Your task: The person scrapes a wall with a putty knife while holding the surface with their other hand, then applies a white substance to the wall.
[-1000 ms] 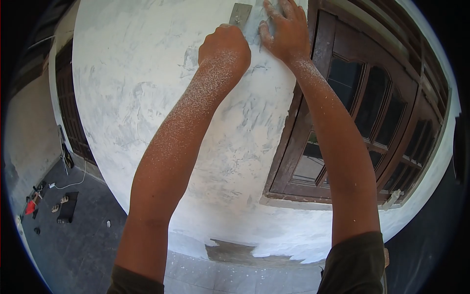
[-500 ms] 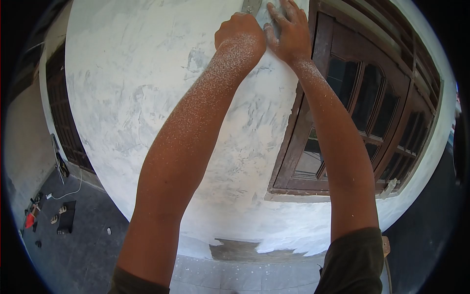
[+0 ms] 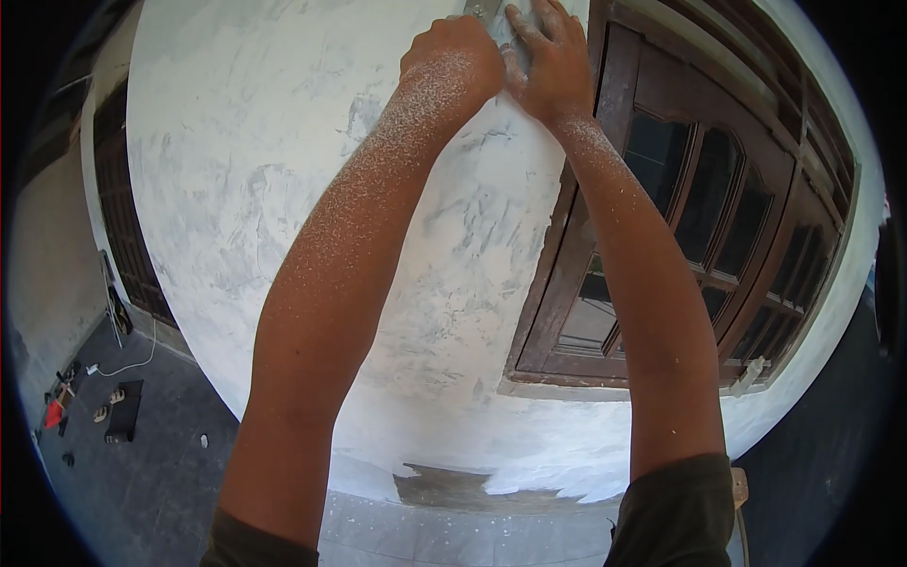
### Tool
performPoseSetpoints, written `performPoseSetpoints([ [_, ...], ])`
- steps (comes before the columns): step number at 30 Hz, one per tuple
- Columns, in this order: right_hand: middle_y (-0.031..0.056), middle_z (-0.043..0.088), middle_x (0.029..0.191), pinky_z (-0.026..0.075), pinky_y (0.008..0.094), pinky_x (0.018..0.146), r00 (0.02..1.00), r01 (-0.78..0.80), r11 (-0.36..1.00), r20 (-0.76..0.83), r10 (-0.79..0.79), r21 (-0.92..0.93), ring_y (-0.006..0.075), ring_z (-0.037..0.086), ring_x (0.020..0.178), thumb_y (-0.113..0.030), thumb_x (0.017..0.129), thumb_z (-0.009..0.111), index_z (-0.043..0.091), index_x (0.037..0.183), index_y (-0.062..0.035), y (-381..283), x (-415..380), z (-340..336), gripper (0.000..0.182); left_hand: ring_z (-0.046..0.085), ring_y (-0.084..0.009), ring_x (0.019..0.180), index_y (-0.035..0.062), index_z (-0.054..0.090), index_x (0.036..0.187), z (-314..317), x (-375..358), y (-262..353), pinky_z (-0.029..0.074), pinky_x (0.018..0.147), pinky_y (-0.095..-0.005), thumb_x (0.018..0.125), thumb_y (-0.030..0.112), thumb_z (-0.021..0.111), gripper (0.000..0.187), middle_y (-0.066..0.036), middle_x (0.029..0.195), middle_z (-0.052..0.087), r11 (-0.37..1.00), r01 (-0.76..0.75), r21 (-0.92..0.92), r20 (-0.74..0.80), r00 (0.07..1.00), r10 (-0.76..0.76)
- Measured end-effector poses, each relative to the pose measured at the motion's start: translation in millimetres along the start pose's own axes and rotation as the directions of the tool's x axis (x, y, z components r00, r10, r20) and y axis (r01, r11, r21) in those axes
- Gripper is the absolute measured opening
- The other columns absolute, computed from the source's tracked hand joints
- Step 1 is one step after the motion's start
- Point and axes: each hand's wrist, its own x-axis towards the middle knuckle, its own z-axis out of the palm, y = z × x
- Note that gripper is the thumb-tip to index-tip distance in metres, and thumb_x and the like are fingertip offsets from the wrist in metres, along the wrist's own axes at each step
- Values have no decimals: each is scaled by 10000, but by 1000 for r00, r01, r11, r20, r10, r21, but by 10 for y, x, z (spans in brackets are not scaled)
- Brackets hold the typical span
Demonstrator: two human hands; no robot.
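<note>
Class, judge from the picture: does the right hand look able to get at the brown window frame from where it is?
Probably yes: the right hand is spread at the white wall, right beside the window frame, and nothing visible stands between hand and frame.

This looks like the outside of a home, perhaps its porch. A glazed wooden window (image 3: 709, 203) fills the right, beside a patchy white wall (image 3: 236, 189); sandals (image 3: 117, 395) lie lower left.
</note>
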Motion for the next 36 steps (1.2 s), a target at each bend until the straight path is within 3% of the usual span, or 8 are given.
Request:
performPoseSetpoints([
  [2, 277, 485, 1504, 296, 535, 1219, 1000, -7, 1000, 5, 8, -26, 454, 384, 1445, -157, 829, 677, 624, 1367, -15, 15, -41, 26, 559, 730, -356, 1075, -16, 672, 1227, -28, 19, -26, 589, 937, -471, 988, 300, 641, 397, -236, 1130, 735, 998, 27, -50, 54, 998, -24],
  [7, 273, 501, 1493, 287, 527, 1228, 999, -36, 998, 7, 36, -47, 438, 396, 1442, -97, 871, 592, 626, 1357, 5, -5, -27, 46, 497, 767, -321, 754, -41, 645, 1232, 247, -277, -203, 639, 676, -393, 1021, 346, 608, 442, -230, 990, 749, 989, -55, 138, -112, 991, 70],
  [10, 277, 514, 1477, 291, 526, 1226, 1000, -23, 999, -15, 23, -34, 427, 410, 1434, -49, 875, 551, 625, 1335, 40, 3, -35, 56, 474, 766, -342, 890, -32, 651, 1212, 143, -74, -51, 628, 776, -433, 1028, 343, 607, 420, -245, 1050, 741, 999, 41, 5, 9, 999, -41],
  [13, 277, 527, 1463, 298, 520, 1224, 999, -37, 999, -25, 36, -38, 422, 421, 1426, -13, 857, 545, 617, 1321, 73, -18, -22, 47, 478, 752, -354, 978, -22, 657, 1217, 74, -40, 3, 613, 842, -454, 1023, 330, 622, 403, -253, 1087, 735, 997, 56, 46, 37, 998, -58],
  [22, 275, 530, 1451, 297, 521, 1222, 999, -15, 999, -34, 13, -52, 433, 432, 1412, 8, 820, 550, 608, 1308, 96, -27, -10, 41, 500, 748, -351, 1024, -20, 656, 1244, 122, -102, 43, 613, 869, -461, 1012, 300, 612, 398, -236, 1138, 732, 992, 71, 101, -80, 995, -63],
  [26, 275, 527, 1456, 285, 514, 1231, 999, -33, 999, -36, 33, -8, 427, 422, 1422, 2, 822, 540, 608, 1315, 93, -25, -19, 19, 505, 756, -348, 994, -10, 652, 1246, 79, 1, 54, 626, 833, -442, 1012, 278, 605, 374, -236, 1117, 737, 993, 55, 103, 2, 998, -56],
  [28, 274, 524, 1460, 281, 513, 1234, 999, -32, 999, -20, 32, -4, 427, 421, 1423, 1, 825, 537, 608, 1317, 91, -30, -14, 12, 505, 710, -366, 1132, -7, 655, 1287, 110, -210, 37, 580, 956, -456, 942, 194, 671, 399, -234, 1185, 720, 989, 101, 106, -31, 995, -98],
  [36, 268, 520, 1467, 272, 510, 1240, 999, -33, 999, -27, 33, 2, 421, 411, 1433, -9, 812, 550, 597, 1336, 89, -35, -22, 13, 535, 758, -350, 961, -3, 632, 1284, 113, 34, 0, 619, 839, -451, 1039, 339, 602, 422, -219, 1098, 743, 981, 57, 188, -40, 998, -51],
])
